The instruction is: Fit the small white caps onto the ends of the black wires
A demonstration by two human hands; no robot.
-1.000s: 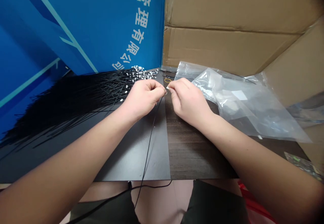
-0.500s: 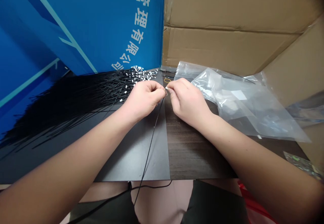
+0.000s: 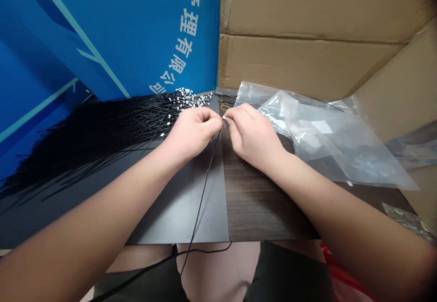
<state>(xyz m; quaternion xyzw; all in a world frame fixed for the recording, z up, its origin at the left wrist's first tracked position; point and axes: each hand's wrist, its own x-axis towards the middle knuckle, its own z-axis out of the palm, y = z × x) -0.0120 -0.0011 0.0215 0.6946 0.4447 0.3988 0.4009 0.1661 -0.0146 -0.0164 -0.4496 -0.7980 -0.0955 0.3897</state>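
My left hand [image 3: 198, 131] is closed in a pinch at the upper end of a thin black cable [image 3: 204, 186]. From there the cable runs down across the table and over its front edge. Fingertip to fingertip with it, my right hand [image 3: 254, 135] pinches a small white tag [image 3: 224, 118], mostly covered by the fingers. A small loop shows just below the fingertips; its details are too small to make out. Left of my hands lies a large heap of black cables [image 3: 102, 124], many with white tags at their ends.
Clear plastic bags [image 3: 344, 142] lie on the dark table [image 3: 262, 211] at the right. Yellow rings [image 3: 225, 107] sit behind my fingertips. A small packet [image 3: 406, 220] rests near the right edge. A blue panel [image 3: 136, 28] and cardboard [image 3: 307, 10] close off the back.
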